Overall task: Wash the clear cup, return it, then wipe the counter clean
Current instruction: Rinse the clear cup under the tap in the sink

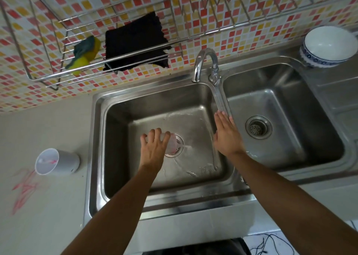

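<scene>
My left hand (pixel 154 148) grips a clear cup (pixel 171 143) tipped on its side over the drain of the left sink basin (pixel 120 158); water pours out of its mouth toward the right. My right hand (pixel 226 134) is flat with straight fingers, its fingertips touching the long tap lever (pixel 220 98) on the divider between the basins. A second cup (pixel 56 162), white with red streaks inside, lies on its side on the grey counter (pixel 48 225) at the left. Red smears (pixel 24 189) mark the counter below it.
A wire rack (pixel 116 47) on the tiled wall holds a black cloth (pixel 135 41) and a yellow-green sponge (pixel 85 53). The chrome tap (pixel 203 63) arches over the left basin. The right basin (pixel 280 123) has a strainer. A white bowl (pixel 327 46) leans at the back right.
</scene>
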Tool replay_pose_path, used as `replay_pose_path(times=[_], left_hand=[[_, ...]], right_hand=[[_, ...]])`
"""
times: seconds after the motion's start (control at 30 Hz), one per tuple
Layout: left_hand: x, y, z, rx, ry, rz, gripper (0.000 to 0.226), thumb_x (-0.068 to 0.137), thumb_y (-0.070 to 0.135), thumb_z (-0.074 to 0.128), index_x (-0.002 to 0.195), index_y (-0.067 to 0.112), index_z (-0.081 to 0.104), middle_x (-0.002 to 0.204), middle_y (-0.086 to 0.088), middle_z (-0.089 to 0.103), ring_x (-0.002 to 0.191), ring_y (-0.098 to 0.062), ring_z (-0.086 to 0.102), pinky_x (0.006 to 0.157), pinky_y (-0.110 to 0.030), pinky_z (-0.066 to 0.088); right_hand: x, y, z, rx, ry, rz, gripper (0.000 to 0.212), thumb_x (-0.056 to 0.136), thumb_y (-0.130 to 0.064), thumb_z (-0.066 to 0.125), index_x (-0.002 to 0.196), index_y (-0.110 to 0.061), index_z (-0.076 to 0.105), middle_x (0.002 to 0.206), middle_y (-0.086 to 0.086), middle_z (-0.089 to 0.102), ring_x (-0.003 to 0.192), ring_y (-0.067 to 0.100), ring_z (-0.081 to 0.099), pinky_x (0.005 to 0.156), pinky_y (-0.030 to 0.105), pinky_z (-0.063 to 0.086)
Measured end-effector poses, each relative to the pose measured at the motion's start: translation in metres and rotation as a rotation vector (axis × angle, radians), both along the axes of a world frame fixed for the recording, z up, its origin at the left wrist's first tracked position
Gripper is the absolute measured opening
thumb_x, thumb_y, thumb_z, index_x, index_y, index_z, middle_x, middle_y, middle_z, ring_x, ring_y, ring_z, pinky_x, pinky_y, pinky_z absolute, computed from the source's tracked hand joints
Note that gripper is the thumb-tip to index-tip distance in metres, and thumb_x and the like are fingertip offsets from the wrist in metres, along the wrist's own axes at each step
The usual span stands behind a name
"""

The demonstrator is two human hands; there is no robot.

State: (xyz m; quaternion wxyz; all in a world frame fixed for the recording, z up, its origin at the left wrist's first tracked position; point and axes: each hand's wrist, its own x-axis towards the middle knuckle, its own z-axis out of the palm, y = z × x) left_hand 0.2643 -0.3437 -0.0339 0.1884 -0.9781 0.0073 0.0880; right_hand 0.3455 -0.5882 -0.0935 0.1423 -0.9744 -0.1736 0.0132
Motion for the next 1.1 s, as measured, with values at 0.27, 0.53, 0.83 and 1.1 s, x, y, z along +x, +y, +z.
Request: replay_pose_path(times=[0.27,0.53,0.83,1.1], left_hand=[[-0.001,-0.011,0.001,0.075,-0.008,-0.129,0.085,0.049,0.012,0.078,0.128,0.023,0.047,0.124,-0.010,0.051,0.110,-0.027,0.052,0.089,-0.043,0.043],[-0.010,-0.022,-0.004,-0.041,-0.047,0.012,0.089,0.053,0.013,0.080,0.134,0.025,0.043,0.127,-0.011,0.047,0.112,-0.029,0.048,0.092,-0.047,0.040],[-0.029,0.000,-0.002,-0.258,-0.186,0.159,0.080,0.053,0.027,0.087,0.126,0.023,0.054,0.113,-0.010,0.058,0.098,-0.029,0.059,0.086,-0.048,0.046],[-0.055,0.025,0.024,-0.415,-0.362,0.382,0.088,0.055,0.037,0.084,0.128,0.022,0.038,0.119,-0.012,0.059,0.105,-0.030,0.061,0.092,-0.051,0.047]], right_hand=[[0.001,-0.001,-0.003,0.010,0.003,0.010,0.073,0.082,-0.012,0.053,0.148,0.001,0.026,0.155,0.019,0.028,0.146,0.029,0.021,0.121,0.041,0.012],[0.001,0.000,-0.006,-0.005,-0.012,0.010,0.073,0.081,-0.011,0.053,0.148,0.001,0.027,0.154,0.019,0.030,0.145,0.029,0.022,0.120,0.040,0.010],[-0.001,-0.001,-0.002,0.063,0.001,-0.011,0.076,0.080,-0.009,0.058,0.149,-0.001,0.025,0.156,0.017,0.026,0.146,0.027,0.018,0.119,0.038,0.008],[-0.008,0.029,0.037,0.427,0.169,-0.116,0.051,0.088,-0.021,0.057,0.138,-0.018,0.048,0.133,0.008,0.057,0.114,0.026,0.059,0.096,0.042,0.050]])
